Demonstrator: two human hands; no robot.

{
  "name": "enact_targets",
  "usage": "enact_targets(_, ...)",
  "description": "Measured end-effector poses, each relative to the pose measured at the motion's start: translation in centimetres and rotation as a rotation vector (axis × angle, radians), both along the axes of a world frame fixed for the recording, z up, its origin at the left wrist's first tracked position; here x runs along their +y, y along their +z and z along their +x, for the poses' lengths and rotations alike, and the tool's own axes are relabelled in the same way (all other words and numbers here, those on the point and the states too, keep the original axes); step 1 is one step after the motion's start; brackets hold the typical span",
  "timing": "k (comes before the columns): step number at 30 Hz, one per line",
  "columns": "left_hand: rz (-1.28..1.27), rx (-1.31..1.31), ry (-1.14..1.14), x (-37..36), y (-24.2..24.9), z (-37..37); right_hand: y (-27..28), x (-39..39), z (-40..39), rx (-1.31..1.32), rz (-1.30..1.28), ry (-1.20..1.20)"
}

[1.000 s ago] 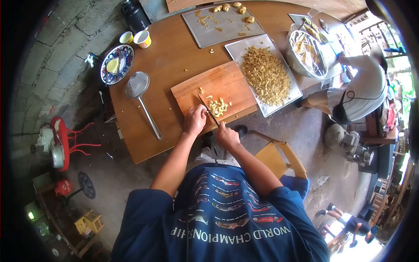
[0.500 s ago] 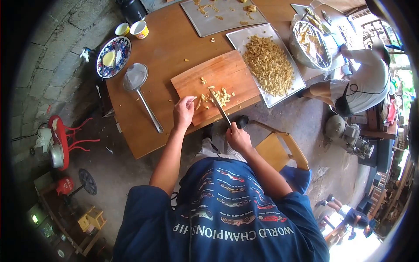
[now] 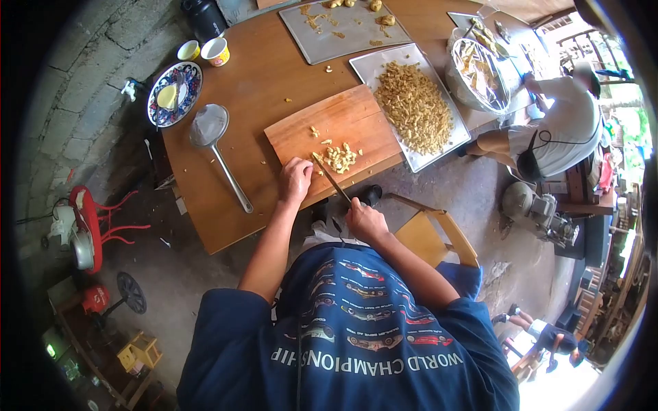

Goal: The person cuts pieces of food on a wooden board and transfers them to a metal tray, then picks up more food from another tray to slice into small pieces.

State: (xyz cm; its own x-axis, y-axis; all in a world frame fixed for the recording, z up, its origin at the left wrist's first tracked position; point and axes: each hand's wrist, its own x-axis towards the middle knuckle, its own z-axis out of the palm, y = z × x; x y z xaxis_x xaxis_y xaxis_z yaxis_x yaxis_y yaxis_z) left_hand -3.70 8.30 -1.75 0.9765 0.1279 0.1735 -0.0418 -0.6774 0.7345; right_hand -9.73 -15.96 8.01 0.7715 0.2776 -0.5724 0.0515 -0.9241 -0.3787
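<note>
My right hand grips the handle of a knife, whose blade points up and to the left over the front of a wooden cutting board. Close to the blade's tip, my left hand rests at the board's front left edge with its fingers curled together. What those fingers hold, if anything, is hidden. A small heap of chopped pale yellow pieces lies just right of the blade, with a few bits scattered above it.
Right of the board, a metal tray bears a big pile of chopped pieces. Behind it are another tray and a plastic-lined basin. A strainer, patterned plate and cups stand left. A co-worker is at the right.
My left hand has come in closer to the knife, its fingers curling lower. The knife has shifted left, from within the chopped heap to its left side.
</note>
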Motion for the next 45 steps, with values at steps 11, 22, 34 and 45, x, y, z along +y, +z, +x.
enact_targets(11,0.023,-0.032,-0.027,0.9,0.8,-0.9,-0.5,2.0,2.7,-0.03,-0.016,0.008)
enact_targets(22,0.02,-0.067,-0.01,0.4,0.2,-0.6,-3.4,1.6,1.6,-0.043,-0.037,0.043)
enact_targets(34,0.023,-0.033,0.023,0.7,-0.9,-0.5,0.3,0.0,-1.2,-0.049,0.001,0.072)
enact_targets(45,-0.128,0.104,0.059,0.0,-0.4,0.5,-2.3,1.1,1.4,-0.11,0.019,0.027)
